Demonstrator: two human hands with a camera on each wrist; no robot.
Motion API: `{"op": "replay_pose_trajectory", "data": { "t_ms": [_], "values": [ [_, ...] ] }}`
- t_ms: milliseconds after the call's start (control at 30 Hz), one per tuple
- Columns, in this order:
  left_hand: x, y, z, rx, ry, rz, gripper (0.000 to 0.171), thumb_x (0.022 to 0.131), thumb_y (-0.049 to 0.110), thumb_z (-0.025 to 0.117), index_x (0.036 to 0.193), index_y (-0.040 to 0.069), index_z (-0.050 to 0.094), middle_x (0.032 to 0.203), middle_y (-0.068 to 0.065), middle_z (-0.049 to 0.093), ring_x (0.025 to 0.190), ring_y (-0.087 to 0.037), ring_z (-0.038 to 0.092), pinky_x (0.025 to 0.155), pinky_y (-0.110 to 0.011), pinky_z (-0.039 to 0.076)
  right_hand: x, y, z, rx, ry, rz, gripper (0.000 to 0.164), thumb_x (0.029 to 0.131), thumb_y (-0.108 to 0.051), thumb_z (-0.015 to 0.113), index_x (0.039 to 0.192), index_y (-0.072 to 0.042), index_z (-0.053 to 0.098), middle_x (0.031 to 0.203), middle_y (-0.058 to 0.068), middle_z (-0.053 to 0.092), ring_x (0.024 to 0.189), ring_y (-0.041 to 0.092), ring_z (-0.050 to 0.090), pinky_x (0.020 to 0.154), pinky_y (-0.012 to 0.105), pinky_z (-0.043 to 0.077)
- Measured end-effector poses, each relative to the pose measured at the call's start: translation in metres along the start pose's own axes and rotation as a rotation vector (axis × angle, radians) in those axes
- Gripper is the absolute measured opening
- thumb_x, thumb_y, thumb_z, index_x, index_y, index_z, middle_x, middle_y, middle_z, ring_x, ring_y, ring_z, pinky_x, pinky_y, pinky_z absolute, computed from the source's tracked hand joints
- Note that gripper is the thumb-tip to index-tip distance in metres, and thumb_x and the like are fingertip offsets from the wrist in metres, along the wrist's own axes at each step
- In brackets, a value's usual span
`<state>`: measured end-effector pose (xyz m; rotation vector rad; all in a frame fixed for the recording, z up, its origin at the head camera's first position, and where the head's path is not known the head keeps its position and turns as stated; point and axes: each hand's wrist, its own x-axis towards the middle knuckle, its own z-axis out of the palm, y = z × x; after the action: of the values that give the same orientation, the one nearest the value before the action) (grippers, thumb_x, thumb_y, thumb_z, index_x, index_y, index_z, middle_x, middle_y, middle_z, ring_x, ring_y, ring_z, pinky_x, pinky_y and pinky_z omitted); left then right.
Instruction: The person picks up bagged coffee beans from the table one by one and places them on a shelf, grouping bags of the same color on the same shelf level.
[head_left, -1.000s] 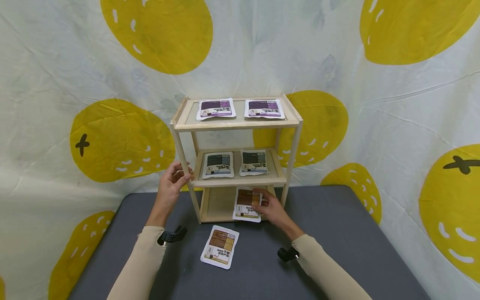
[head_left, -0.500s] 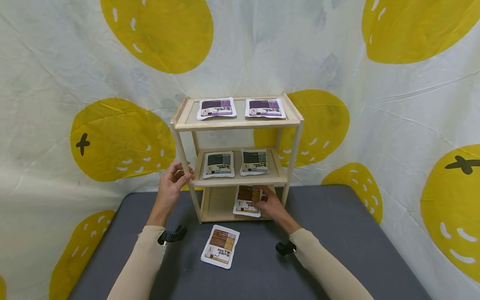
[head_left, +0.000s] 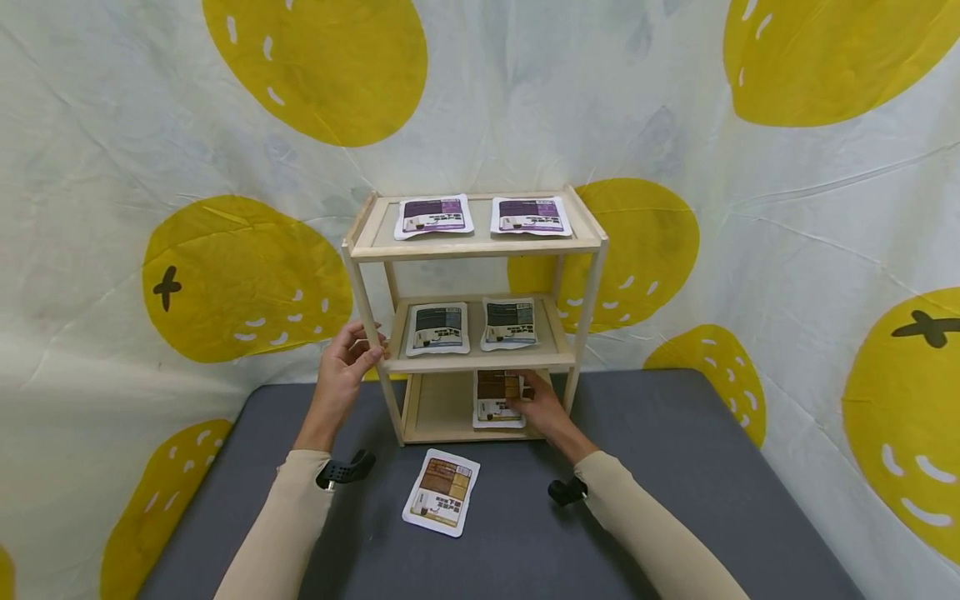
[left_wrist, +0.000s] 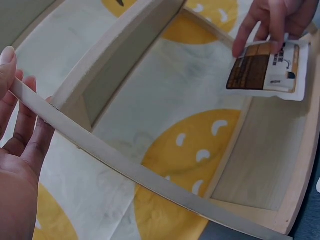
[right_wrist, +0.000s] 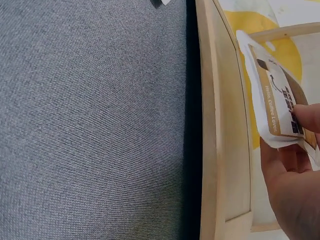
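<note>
My right hand (head_left: 545,410) pinches a brown-and-white coffee pouch (head_left: 495,393) by its right edge, thumb on top and fingers beneath. The pouch is inside the bottom tier of a three-tier wooden shelf (head_left: 465,364), on the right half. In the right wrist view the pouch (right_wrist: 277,100) appears raised off the tier's board. My left hand (head_left: 339,377) holds the shelf's left front post at middle-tier height; the left wrist view has thumb and fingers on either side of the post (left_wrist: 100,145). A second brown pouch (head_left: 441,492) lies on the table before the shelf.
Two purple pouches, left (head_left: 433,217) and right (head_left: 531,217), lie on the top tier. On the middle tier are two dark green pouches, left (head_left: 437,329) and right (head_left: 510,323). The grey table (head_left: 675,483) meets a fruit-patterned cloth (head_left: 750,250) behind.
My right hand has moved the brown pouch farther back into the bottom tier, and its front edge now lies behind the shelf's front rail. The left hand has stayed on the post.
</note>
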<state>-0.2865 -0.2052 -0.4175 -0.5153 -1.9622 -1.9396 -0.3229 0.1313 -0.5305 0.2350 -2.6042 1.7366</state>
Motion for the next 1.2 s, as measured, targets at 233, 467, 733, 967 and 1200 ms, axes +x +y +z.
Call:
{"op": "replay_pose_trajectory", "data": {
  "t_ms": [233,467,733,967,1200],
  "values": [
    [0.0,-0.001,0.0,0.013,-0.001,0.01,0.033,0.098,0.004,0.065,0.131,0.006,0.058,0.115,-0.025,0.059,0.099,-0.027,0.065,0.088,-0.028,0.058,0.003,0.004,0.0,0.004,0.002,0.012,0.065,0.088,-0.006,0.075,0.147,-0.007,0.049,0.147,0.022,0.05,0.133,0.041,0.048,0.105,0.057,0.043],
    [-0.001,0.001,0.001,0.012,0.012,-0.005,0.035,0.098,0.004,0.065,0.132,0.003,0.056,0.114,-0.023,0.058,0.099,-0.027,0.065,0.087,-0.029,0.058,0.004,0.008,-0.001,0.0,0.021,0.033,0.065,0.087,-0.002,0.073,0.147,-0.008,0.05,0.152,0.022,0.045,0.14,0.041,0.041,0.11,0.059,0.039],
    [-0.001,0.001,0.002,0.02,0.018,-0.024,0.04,0.098,0.004,0.065,0.135,-0.002,0.053,0.118,-0.031,0.055,0.101,-0.027,0.064,0.088,-0.026,0.058,0.003,0.004,-0.001,-0.004,0.043,0.042,0.062,0.086,0.004,0.07,0.145,-0.006,0.051,0.154,0.023,0.041,0.143,0.043,0.037,0.113,0.061,0.035],
    [-0.001,0.0,0.001,0.013,0.021,-0.027,0.039,0.098,0.004,0.065,0.135,-0.002,0.053,0.119,-0.033,0.053,0.102,-0.029,0.064,0.089,-0.026,0.057,0.002,0.0,0.0,-0.042,0.053,0.042,0.061,0.088,0.003,0.069,0.146,-0.005,0.049,0.155,0.023,0.041,0.143,0.043,0.037,0.113,0.061,0.035],
    [-0.002,0.001,0.002,0.013,0.021,-0.027,0.039,0.098,0.003,0.065,0.135,-0.001,0.054,0.12,-0.035,0.052,0.103,-0.03,0.064,0.089,-0.027,0.058,-0.002,-0.004,0.001,-0.064,0.07,0.062,0.062,0.09,0.005,0.064,0.149,-0.006,0.046,0.159,0.024,0.032,0.145,0.045,0.033,0.111,0.062,0.037]
  ]
}}
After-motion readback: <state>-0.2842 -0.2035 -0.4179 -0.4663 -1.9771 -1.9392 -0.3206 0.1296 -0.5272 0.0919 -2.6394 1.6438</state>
